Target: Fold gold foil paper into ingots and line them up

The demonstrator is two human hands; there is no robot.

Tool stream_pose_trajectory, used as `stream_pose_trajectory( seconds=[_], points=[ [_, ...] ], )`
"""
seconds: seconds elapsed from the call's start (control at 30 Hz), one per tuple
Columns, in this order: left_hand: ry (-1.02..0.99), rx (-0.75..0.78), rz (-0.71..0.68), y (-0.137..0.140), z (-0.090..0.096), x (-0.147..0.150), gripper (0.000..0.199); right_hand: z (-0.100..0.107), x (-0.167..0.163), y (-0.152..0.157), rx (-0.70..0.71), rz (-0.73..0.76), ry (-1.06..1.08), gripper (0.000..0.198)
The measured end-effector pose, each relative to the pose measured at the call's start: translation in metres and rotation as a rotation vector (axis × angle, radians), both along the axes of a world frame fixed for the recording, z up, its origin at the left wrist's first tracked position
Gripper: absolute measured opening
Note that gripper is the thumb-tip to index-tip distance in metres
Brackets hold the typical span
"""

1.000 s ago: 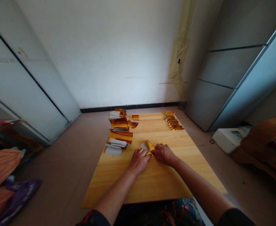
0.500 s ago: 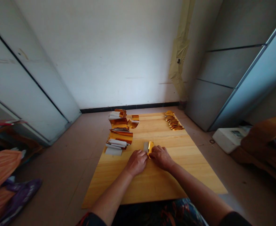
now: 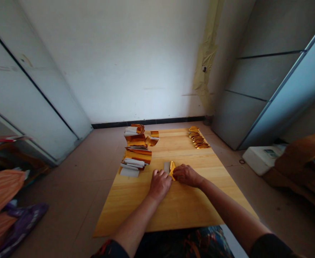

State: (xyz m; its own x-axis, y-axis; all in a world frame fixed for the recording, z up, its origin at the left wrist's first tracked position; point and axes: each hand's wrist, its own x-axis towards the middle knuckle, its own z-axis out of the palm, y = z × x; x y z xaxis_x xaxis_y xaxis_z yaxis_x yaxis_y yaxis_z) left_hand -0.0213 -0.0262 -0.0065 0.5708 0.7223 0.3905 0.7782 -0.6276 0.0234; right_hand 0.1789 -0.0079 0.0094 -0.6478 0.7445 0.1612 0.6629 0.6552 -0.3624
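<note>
A sheet of gold foil paper (image 3: 172, 167) with a pale grey-white back lies partly folded on the wooden board, between my two hands. My left hand (image 3: 160, 182) is closed at its near left edge, fingertips pressed down on the paper. From the right, my right hand (image 3: 187, 175) pinches the folded gold edge, its fingers curled together. The fingertips of both hands partly hide the near end of the sheet.
Loose stacks of gold paper (image 3: 138, 156) lie along the board's left side. A row of folded gold pieces (image 3: 198, 138) sits at its far right corner. The wooden board (image 3: 189, 215) stands near a white wall; a white box (image 3: 260, 159) is on the floor at right.
My left hand has slid slightly right and turned toward the paper's near end. The right hand has shifted a little right, and the gold fold now looks narrower at its near end.
</note>
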Motion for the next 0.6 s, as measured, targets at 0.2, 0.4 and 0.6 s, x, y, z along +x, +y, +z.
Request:
stream_pose_trajectory(
  seconds=[0.2, 0.4, 0.6],
  points=[
    [-0.001, 0.045, -0.025, -0.001, -0.005, -0.001, 0.020, -0.002, 0.002, 0.007, 0.035, 0.060, -0.001, 0.018],
    [-0.109, -0.001, -0.041, -0.001, -0.001, -0.008, 0.012, -0.003, -0.004, 0.002, 0.092, 0.013, -0.052, 0.013],
    [-0.158, -0.043, -0.084, 0.002, 0.000, -0.015, 0.007, -0.015, -0.005, 0.005, 0.142, -0.033, 0.006, 0.014]
  ],
)
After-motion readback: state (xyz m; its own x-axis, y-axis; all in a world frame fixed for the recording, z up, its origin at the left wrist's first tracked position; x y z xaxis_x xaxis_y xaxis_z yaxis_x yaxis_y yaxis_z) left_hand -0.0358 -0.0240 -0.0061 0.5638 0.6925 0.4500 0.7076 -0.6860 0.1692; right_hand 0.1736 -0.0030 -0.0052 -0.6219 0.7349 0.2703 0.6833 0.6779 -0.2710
